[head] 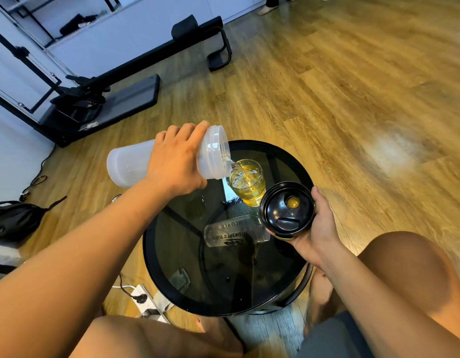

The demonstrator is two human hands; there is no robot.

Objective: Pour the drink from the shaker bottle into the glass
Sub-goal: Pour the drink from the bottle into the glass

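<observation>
My left hand (173, 161) grips a clear plastic shaker bottle (131, 164), tipped on its side with its open mouth just over the glass (247, 186). A thin stream of liquid runs from the mouth into the glass, which stands on a round dark glass table (187, 285) and holds yellow drink to well over half. My right hand (318, 228) holds the black shaker lid (287, 208) underside up, to the right of the glass. The bottle's reflection shows in the tabletop.
Black exercise equipment (100, 99) stands on the wooden floor to the far left. A black bag (14, 220) lies at the left edge. A white power strip (146, 298) with plugs lies by the table's foot. My bare knees frame the bottom.
</observation>
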